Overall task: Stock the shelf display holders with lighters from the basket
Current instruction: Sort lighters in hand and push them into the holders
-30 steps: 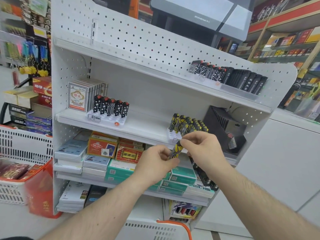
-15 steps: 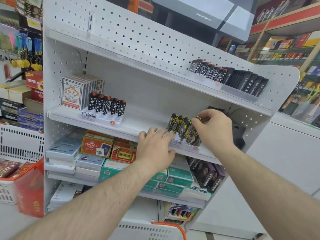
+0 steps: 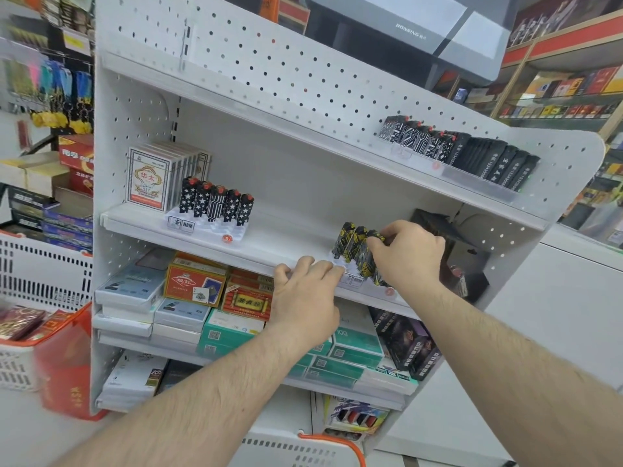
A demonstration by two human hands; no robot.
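Three yellow-and-black lighters (image 3: pixel 350 242) show clearly in the clear holder (image 3: pixel 350 276) on the middle shelf (image 3: pixel 269 244); more stand behind the right hand (image 3: pixel 409 252), so the full count cannot be told. This hand curls its fingers around the rear lighters. The left hand (image 3: pixel 305 298) lies apart, fingers bent over the shelf edge, touching the holder's front. Five star-patterned lighters (image 3: pixel 215 205) stand further left. One white basket (image 3: pixel 303 449) is cut off at the bottom edge.

Shop: pegboard shelving (image 3: pixel 303 79) stocked with boxed goods (image 3: pixel 195 284).
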